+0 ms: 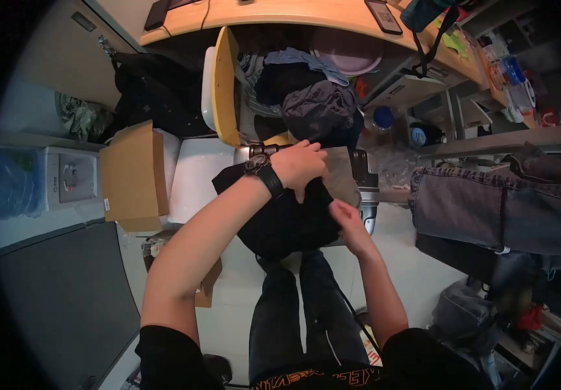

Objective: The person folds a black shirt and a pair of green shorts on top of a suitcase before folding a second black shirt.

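1. Head view, far left at nine o'clock: a white water dispenser (66, 179) stands beside an open brown cardboard box (134, 175).
2. Moving right, a yellow-backed chair (225, 88) at twelve o'clock is heaped with a crumpled grey and blue pile of clothes (313, 97).
3. At centre, the left hand (301, 166), with a black wristwatch (264, 170) on its wrist, presses down with fingers curled over the upper edge of a black fabric garment (280, 221), pinching the cloth there.
4. That black fabric garment drapes over the person's lap and the tan surface (342, 175) just behind it, at the middle of the frame.
5. Just right of centre, the right hand (347, 218) nips the garment's right edge between thumb and fingers.
6. The cloth looks soft, light and limp; it will likely sag and bunch, so edges or corners seem the best places to grip.
7. At three o'clock, folded blue denim jeans (501, 201) lie on a shelf.
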`<control>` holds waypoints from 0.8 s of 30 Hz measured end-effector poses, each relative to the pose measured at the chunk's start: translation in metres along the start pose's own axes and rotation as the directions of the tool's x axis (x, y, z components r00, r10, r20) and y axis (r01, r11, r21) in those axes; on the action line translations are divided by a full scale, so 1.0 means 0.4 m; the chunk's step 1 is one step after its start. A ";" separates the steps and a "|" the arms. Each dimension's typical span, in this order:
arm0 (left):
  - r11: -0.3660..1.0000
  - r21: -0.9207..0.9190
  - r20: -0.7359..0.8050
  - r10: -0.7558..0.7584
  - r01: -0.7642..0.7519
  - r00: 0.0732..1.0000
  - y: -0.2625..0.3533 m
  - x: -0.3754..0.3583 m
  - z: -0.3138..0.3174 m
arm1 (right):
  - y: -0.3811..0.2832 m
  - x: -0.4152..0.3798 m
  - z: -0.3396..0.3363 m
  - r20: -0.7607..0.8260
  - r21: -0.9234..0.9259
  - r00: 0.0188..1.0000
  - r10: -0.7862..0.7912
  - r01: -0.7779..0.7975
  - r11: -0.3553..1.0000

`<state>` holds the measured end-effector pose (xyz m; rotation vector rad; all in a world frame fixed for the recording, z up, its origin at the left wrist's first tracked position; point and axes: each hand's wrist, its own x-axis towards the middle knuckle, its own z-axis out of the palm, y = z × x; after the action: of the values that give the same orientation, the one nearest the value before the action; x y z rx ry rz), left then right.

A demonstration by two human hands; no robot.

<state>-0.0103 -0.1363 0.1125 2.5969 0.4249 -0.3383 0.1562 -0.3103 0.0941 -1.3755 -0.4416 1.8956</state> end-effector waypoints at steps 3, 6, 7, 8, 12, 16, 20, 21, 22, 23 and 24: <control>0.991 -0.132 0.026 -0.007 0.011 1.000 -0.064 0.055 0.079 | 0.120 -0.029 -0.020 -0.167 -0.265 0.971 -0.170 0.122 0.957; 0.979 -0.197 -0.016 -0.054 0.050 0.998 -0.083 0.061 0.120 | 0.211 -0.036 -0.019 -0.286 -0.266 0.920 -0.267 0.192 0.945; 0.981 -0.191 -0.116 -0.037 0.014 0.993 -0.084 0.054 0.137 | 0.213 -0.033 -0.019 -0.350 -0.453 0.867 -0.354 0.174 0.874; 0.974 -0.220 -0.135 -0.076 0.045 0.988 -0.078 0.049 0.154 | 0.210 -0.028 -0.021 -0.387 -0.623 0.804 -0.452 0.133 0.771; 0.948 -0.264 -0.319 -0.259 0.177 0.912 -0.021 0.004 0.162 | 0.201 -0.032 -0.014 -0.241 -0.928 0.617 -0.749 0.079 0.364; 0.810 -0.495 -0.262 -0.485 0.316 0.834 0.013 -0.017 0.188 | 0.178 -0.016 -0.033 -0.260 -0.843 0.702 -0.663 0.169 0.510; 0.689 -0.651 -0.205 -0.564 0.319 0.800 -0.021 -0.055 0.202 | 0.155 -0.020 -0.044 -0.301 -0.694 0.768 -0.565 0.229 0.682; 0.649 -0.687 -0.177 -0.587 0.327 0.790 -0.032 -0.072 0.211 | 0.159 -0.029 -0.039 -0.266 -0.711 0.807 -0.527 0.205 0.672; 0.578 -0.766 -0.169 -0.606 0.283 0.777 -0.019 -0.093 0.195 | 0.157 -0.036 -0.029 -0.227 -0.729 0.843 -0.488 0.185 0.659; 0.541 -0.734 -0.005 -0.610 0.411 0.792 -0.019 -0.124 0.167 | 0.151 -0.047 -0.022 -0.187 -0.644 0.893 -0.410 0.204 0.737; 0.507 -0.677 0.157 -0.608 0.533 0.778 -0.007 -0.151 0.114 | 0.141 -0.056 -0.019 -0.117 -0.501 0.970 -0.215 0.129 0.856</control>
<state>-0.0743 -0.1712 0.0912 1.6552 1.2156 -0.1950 0.1460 -0.3652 0.0696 -1.7393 -0.9794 1.5578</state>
